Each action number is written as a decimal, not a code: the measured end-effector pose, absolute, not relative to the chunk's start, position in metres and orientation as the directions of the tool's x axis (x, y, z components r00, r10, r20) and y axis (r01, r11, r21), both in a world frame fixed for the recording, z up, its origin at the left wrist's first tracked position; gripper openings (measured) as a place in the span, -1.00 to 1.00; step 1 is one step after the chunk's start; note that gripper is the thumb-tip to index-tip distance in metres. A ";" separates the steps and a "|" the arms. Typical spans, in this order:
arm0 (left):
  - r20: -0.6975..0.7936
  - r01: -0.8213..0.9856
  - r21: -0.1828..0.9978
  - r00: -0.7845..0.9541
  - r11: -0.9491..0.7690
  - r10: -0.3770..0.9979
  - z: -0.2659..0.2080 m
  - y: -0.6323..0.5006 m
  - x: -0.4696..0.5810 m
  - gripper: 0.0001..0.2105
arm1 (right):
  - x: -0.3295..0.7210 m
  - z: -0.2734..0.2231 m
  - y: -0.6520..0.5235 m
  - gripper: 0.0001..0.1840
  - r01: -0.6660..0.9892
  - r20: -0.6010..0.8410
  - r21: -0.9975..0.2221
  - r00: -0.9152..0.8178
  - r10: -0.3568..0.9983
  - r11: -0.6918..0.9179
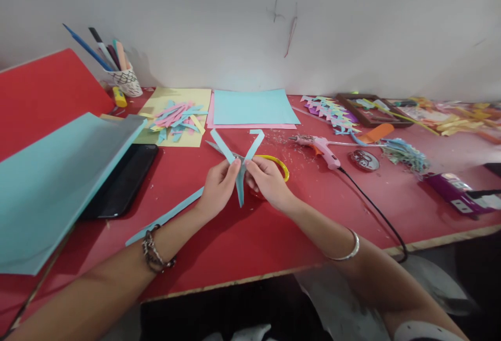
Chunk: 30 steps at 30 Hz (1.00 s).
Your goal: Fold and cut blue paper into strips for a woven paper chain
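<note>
My left hand (219, 184) and my right hand (268, 180) meet over the red table, each pinching a light blue paper strip (223, 145). The strip is folded and crossed, with two arms rising in a V and a pointed part hanging below my fingers. Behind it lie scissors (284, 165) with yellow handles, their blades pointing left and partly hidden by my hands. Another light blue paper strip (172, 213) rests on the table, partly under my left wrist.
Cut paper strips (180, 119) are heaped on a yellow sheet. A blue sheet (254, 106) lies behind. Rightward are a pink glue gun (319, 148) with its cord, a folded paper chain (331, 114) and a purple power strip (457, 192). A black phone (125, 181) and pen cup (127, 81) are left.
</note>
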<state>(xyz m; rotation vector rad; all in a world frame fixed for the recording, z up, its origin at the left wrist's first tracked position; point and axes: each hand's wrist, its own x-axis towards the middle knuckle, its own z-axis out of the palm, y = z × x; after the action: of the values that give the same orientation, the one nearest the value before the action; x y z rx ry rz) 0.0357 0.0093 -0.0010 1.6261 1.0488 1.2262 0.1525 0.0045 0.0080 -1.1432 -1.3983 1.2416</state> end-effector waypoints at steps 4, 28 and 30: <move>0.277 0.190 0.923 0.272 -0.334 0.921 -0.003 0.010 0.035 -0.68 | 0.153 0.009 0.005 -0.64 0.048 0.085 -0.995 -0.090 0.992 0.090; 0.261 0.177 0.939 0.190 -0.295 0.946 -0.006 0.010 0.035 -0.58 | 0.152 0.010 0.004 -0.66 0.071 0.092 -0.992 -0.108 0.990 0.100; 0.280 0.206 0.923 0.215 -0.324 0.936 -0.006 0.010 0.035 -0.58 | 0.152 0.010 0.004 -0.65 0.058 0.093 -0.994 -0.070 0.993 0.097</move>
<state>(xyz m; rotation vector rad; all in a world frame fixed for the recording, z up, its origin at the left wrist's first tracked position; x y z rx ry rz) 0.0347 0.0096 -0.0062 1.7004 1.0773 1.1655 0.1520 0.0044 0.0100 -1.1496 -1.3473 1.1572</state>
